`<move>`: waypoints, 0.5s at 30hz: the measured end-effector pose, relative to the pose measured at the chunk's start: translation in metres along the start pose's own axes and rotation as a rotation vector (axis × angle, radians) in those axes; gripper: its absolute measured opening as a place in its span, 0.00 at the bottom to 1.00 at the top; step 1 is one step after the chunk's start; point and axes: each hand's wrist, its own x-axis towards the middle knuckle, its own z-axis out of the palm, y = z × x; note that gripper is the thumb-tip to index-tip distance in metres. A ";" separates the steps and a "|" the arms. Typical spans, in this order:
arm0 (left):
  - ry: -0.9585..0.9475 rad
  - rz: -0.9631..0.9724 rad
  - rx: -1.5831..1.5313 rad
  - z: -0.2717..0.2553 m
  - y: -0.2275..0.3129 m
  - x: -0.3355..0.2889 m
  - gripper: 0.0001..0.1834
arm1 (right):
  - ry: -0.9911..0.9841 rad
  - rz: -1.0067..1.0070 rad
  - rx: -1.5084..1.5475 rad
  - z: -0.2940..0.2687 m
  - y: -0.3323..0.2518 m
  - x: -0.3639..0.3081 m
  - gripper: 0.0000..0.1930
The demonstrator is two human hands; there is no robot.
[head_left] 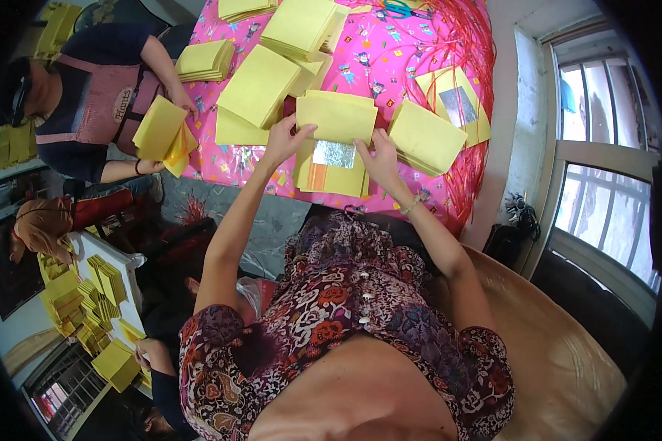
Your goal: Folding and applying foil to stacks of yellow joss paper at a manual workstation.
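Note:
In front of me a stack of yellow paper sheets (331,184) lies on the pink table, its top sheet bearing a silver foil square (333,154) and an orange strip (315,178). The far part of a yellow paper sheet (337,114) is raised and curved over it. My left hand (290,137) pinches that sheet's left edge, thumb on the near side. With its fingers closed at the lower right corner, my right hand (379,156) grips the same sheet. A bracelet circles my right wrist.
Yellow paper stacks (259,84) lie left and beyond, another stack (428,137) at the right. Red strings (478,81) trail along the table's right side; teal-handled scissors (399,9) lie far off. A co-worker (88,95) at left holds yellow paper (159,126). Another table (129,275) stands lower left.

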 end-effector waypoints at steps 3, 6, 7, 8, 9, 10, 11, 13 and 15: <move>0.013 -0.040 0.111 0.002 -0.004 0.003 0.20 | 0.075 0.077 -0.089 0.008 -0.008 0.000 0.14; 0.019 -0.064 0.264 0.003 -0.007 0.004 0.21 | 0.143 0.069 -0.185 0.011 -0.018 0.001 0.14; 0.016 -0.059 0.265 0.004 -0.004 0.005 0.21 | 0.144 0.100 -0.209 0.011 -0.019 0.001 0.14; 0.016 -0.079 0.300 0.005 -0.002 0.004 0.21 | 0.150 0.100 -0.209 0.012 -0.019 0.002 0.14; 0.016 -0.099 0.336 0.005 0.001 0.004 0.22 | 0.133 0.144 -0.214 0.013 -0.019 0.003 0.15; 0.013 -0.095 0.337 0.005 0.003 0.004 0.22 | 0.115 0.188 -0.219 0.014 -0.021 0.004 0.15; 0.010 -0.098 0.364 0.006 0.004 0.004 0.22 | 0.119 0.189 -0.218 0.014 -0.022 0.005 0.15; 0.004 -0.099 0.392 0.006 0.007 0.003 0.23 | 0.110 0.242 -0.238 0.016 -0.024 0.006 0.15; 0.028 -0.061 0.351 0.008 0.009 0.002 0.22 | 0.107 0.272 -0.255 0.016 -0.026 0.007 0.16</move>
